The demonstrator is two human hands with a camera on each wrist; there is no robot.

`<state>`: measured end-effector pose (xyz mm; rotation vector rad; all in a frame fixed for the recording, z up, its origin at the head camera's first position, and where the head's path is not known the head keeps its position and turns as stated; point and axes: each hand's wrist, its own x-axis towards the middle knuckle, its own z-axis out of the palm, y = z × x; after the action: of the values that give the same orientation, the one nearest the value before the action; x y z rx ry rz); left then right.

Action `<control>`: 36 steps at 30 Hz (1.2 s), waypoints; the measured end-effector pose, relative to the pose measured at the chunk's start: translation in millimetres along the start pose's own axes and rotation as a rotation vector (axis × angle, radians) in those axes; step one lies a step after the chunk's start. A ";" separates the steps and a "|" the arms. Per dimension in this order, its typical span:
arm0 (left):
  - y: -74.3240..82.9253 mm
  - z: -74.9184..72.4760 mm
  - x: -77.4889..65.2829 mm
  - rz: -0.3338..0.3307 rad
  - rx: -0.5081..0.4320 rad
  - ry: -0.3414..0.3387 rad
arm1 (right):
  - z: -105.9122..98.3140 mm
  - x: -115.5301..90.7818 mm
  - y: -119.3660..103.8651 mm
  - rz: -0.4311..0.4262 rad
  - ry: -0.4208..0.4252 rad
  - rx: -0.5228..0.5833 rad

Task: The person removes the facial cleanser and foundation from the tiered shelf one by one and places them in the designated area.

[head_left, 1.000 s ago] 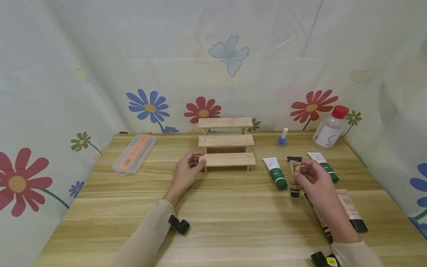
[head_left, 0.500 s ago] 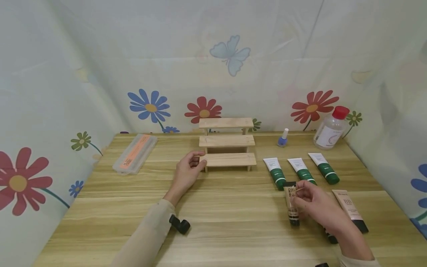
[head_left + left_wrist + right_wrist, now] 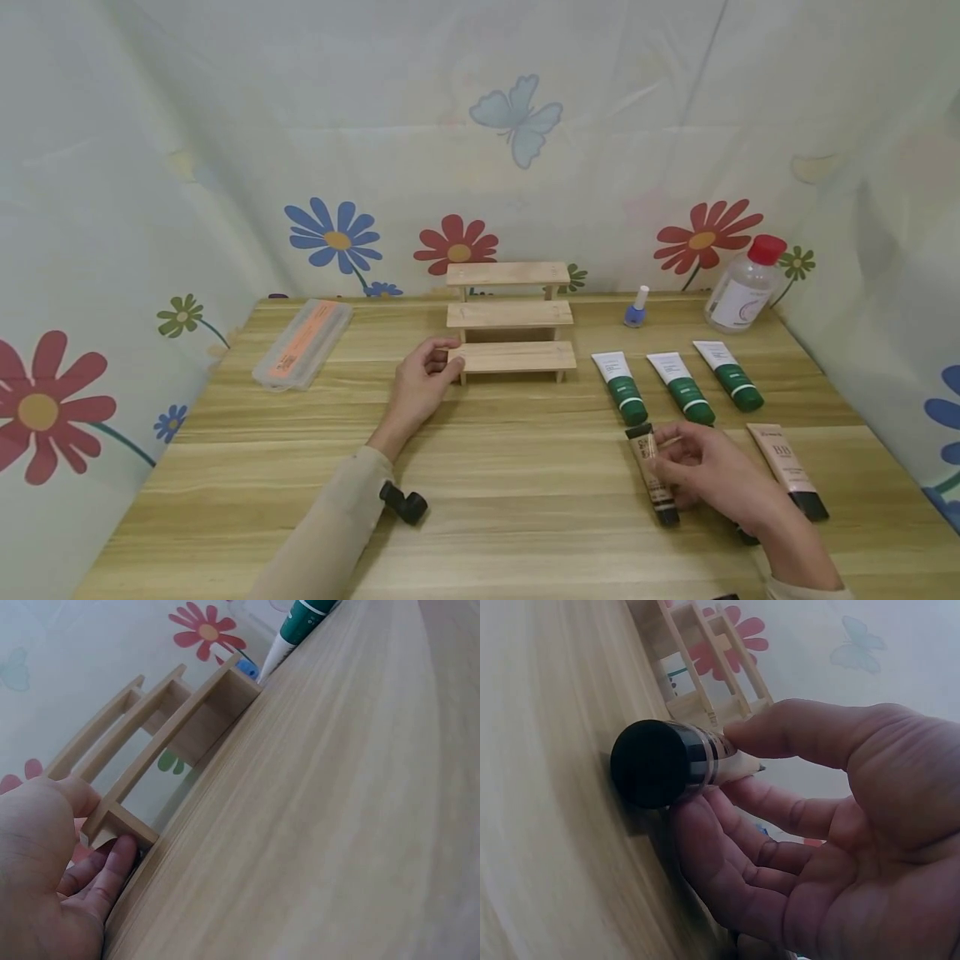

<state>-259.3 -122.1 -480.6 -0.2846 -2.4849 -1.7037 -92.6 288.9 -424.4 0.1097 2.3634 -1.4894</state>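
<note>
My left hand (image 3: 420,385) holds the left end of the lowest step of a three-tier wooden stand (image 3: 517,357). In the left wrist view, the thumb lies on top of that board and the fingers curl beneath it. At the right, my right hand (image 3: 720,473) pinches a small beige cosmetic tube (image 3: 648,468) with a black cap between thumb and fingers. The tube slants close over the table, cap end toward me; the right wrist view shows its round black cap (image 3: 651,765) face on. Another tube with a black end (image 3: 747,536) is mostly hidden under the right hand.
Three white-and-green tubes (image 3: 681,387) lie in a row beyond the right hand. A pink BB tube (image 3: 783,467) lies to its right. Farther back stand blue nail polish (image 3: 635,310) and a red-capped bottle (image 3: 744,287). A clear plastic case (image 3: 303,346) lies at left.
My right hand has brought the beige tube toward me from over the middle green tube, uncovering it, and has tilted it. The left hand stays on the stand.
</note>
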 end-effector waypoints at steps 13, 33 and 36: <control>0.4 0.5 -1.1 -0.011 -0.017 -0.010 | 2.6 0.1 -3.0 0.045 0.097 -0.128; -0.9 -1.4 -0.9 0.006 -0.004 -0.009 | -3.5 -2.3 -7.9 -0.146 0.402 -0.152; -1.0 -1.0 -1.1 0.006 -0.005 -0.011 | -4.4 -2.3 -5.6 -0.192 0.478 -0.118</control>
<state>-258.4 -123.6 -481.4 -0.3023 -2.4851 -1.7107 -92.9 290.6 -417.1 0.2390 2.9070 -1.5399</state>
